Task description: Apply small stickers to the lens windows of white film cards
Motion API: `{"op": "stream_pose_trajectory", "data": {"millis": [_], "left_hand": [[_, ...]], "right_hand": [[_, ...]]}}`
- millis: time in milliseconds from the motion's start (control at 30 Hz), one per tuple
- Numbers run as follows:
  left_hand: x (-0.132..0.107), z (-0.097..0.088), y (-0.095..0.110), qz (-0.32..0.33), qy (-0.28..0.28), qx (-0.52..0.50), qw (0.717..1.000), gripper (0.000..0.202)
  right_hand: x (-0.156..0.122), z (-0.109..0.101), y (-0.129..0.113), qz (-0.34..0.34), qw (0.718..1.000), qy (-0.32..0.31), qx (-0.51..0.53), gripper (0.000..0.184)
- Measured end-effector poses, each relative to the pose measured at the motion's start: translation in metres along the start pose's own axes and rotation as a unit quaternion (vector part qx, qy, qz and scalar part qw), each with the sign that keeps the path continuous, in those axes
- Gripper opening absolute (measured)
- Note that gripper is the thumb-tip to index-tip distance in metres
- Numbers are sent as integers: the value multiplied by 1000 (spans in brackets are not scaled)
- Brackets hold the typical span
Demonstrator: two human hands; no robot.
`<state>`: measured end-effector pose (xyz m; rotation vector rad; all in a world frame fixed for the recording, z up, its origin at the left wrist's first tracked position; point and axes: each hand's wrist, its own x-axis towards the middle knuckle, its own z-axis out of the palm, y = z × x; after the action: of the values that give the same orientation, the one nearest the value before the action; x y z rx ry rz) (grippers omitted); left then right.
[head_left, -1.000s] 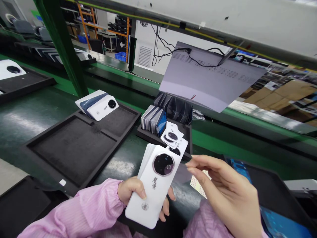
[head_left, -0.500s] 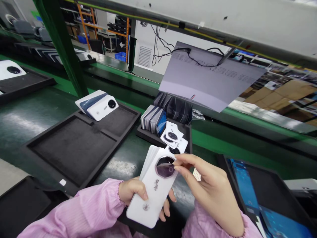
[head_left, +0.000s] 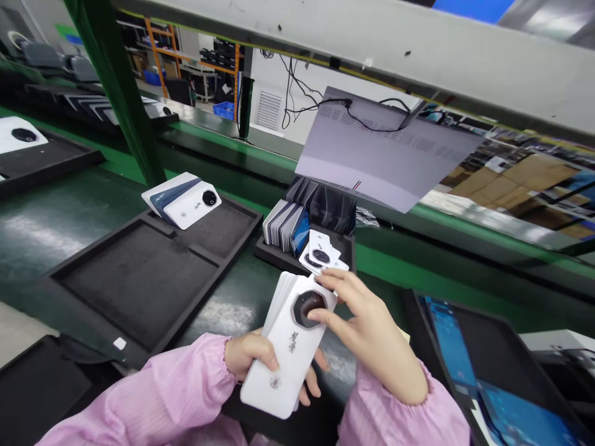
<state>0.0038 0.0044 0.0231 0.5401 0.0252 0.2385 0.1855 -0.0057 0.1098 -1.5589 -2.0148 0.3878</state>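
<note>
Presumably for steadiness, my left grip (head_left: 247, 355) clamps the panels (head_left: 289, 352) at lower centre; my right grip (head_left: 365, 329), thumb and fingers apart, touches the lens (head_left: 303, 304).

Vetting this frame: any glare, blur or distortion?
Head view: pale glare patches on the green worktop; head view: cardboard boxes look smeared and stretched near the right edge; head view: the held white panel looks fairly sharp.
</note>
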Motion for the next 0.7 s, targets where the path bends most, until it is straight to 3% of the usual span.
{"op": "stream_pose_trajectory", "data": {"millis": [133,367,467,533,633,667,700], "left_hand": [[0,-4,-3,-10,-19,-2,1000,64],[-1,-5,-6,-2,-33,8,999,64],[-1,-5,-7,13,-18,32,999,64],[-1,-6,-7,23,-6,40,999,65],[-2,-4,-3,54,2,23,998,66],[-2,-4,0,77,8,12,997,65],[-4,-3,4,105,17,-3,994,65]], "right_hand": [[0,-2,4,12,999,-9,52,15],[-10,5,-8,3,995,75,72,17],[-19,-4,-7,44,986,126,104,15],[-30,-19,0,97,948,257,161,18],[-48,-44,19,109,800,531,255,26],[-53,-48,26,108,777,557,272,27],[-56,-50,32,113,794,527,281,26]]}}
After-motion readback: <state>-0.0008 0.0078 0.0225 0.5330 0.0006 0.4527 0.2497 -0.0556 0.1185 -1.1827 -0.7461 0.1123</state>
